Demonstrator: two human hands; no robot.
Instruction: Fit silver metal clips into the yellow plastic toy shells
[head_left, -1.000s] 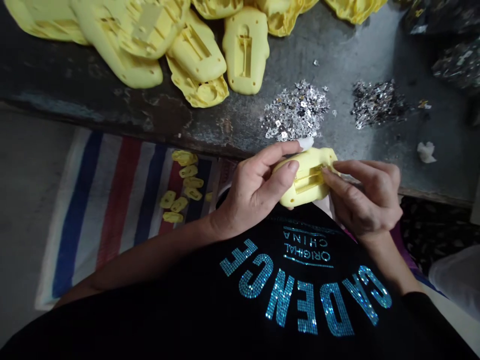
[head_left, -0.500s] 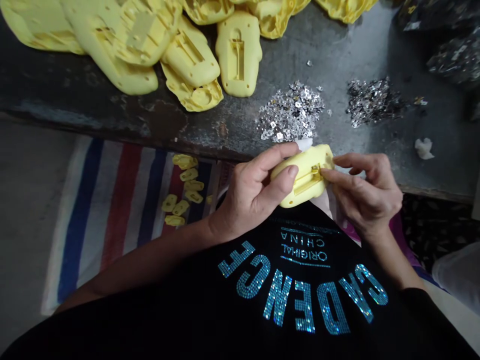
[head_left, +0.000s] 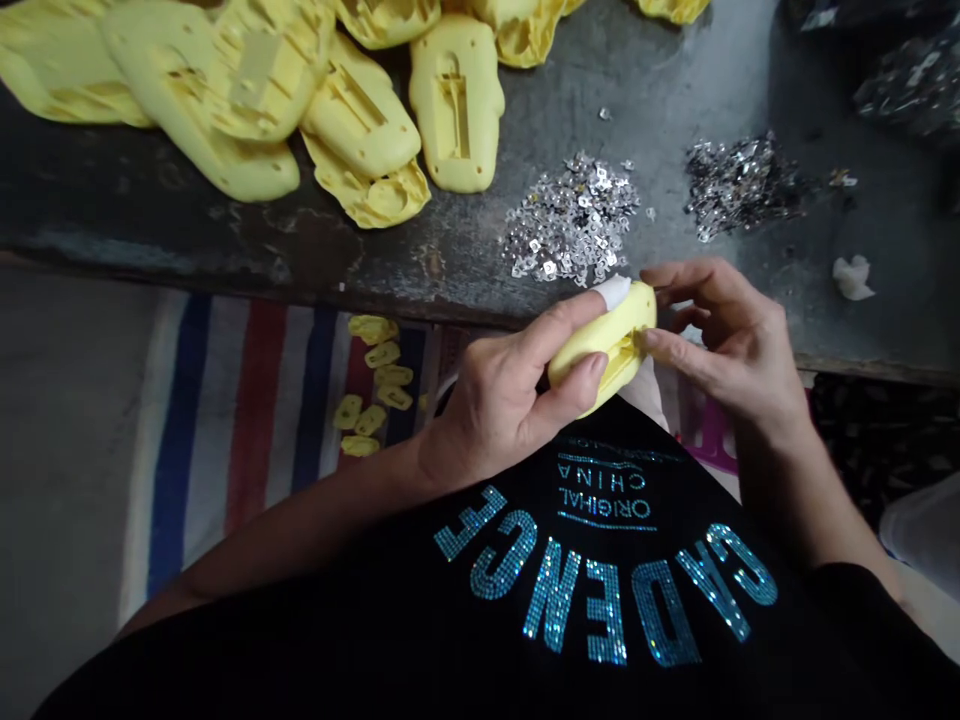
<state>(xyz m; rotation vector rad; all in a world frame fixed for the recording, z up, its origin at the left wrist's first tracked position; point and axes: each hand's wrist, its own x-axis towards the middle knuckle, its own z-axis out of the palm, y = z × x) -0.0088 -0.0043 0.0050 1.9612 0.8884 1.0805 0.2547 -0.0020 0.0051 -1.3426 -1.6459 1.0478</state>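
Note:
A yellow plastic shell (head_left: 609, 338) with a long recess is held in front of my shirt, tilted, just off the table's front edge. My left hand (head_left: 517, 385) grips it between thumb and fingers, and a white wrap covers one fingertip. At the shell's right end is my right hand (head_left: 731, 340), its thumb at the recess and its index finger by the upper end. Whether a small part sits between those fingertips is hidden. Just beyond the shell lies a pile of small silvery metal pieces (head_left: 574, 220).
Yellow shells (head_left: 459, 110) are heaped at the back left of the dark metal table (head_left: 360, 265). A second metal pile (head_left: 742, 185), a white scrap (head_left: 853, 278) and plastic bags (head_left: 911, 95) lie to the right. Several small yellow pieces (head_left: 382, 355) rest on striped cloth (head_left: 255, 400) below.
The shell has tipped, so its recess shows more narrowly. My right hand has shifted upward, its fingers now more spread around the shell's end. The camera view has shifted slightly.

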